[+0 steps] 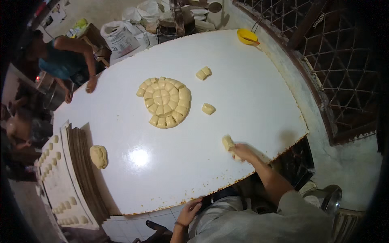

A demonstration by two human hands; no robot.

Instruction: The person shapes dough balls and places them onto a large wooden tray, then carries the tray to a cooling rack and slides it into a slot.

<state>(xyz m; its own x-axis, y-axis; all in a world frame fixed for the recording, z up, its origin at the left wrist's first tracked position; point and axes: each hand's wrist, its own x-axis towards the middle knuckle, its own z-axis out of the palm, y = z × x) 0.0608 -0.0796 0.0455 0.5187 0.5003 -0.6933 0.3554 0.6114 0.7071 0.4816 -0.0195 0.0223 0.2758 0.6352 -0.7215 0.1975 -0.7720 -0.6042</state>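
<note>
My right hand (242, 152) rests on the white table (243, 73) near its right front edge and is closed on a pale piece of dough (228, 142). My left hand (189, 212) hangs below the table's front edge, fingers loosely curled, holding nothing. A round disc of dough cut into several segments (165, 102) lies in the middle of the table. One loose cut piece (208, 108) lies to its right, and two joined pieces (204, 73) lie farther back.
A rough dough lump (99, 156) sits at the table's left edge beside stacked trays (67, 178) carrying several small dough balls. A yellow bowl (247, 36) stands at the far right corner. Another person (65, 60) leans on the far left edge. Pots and sacks crowd the back.
</note>
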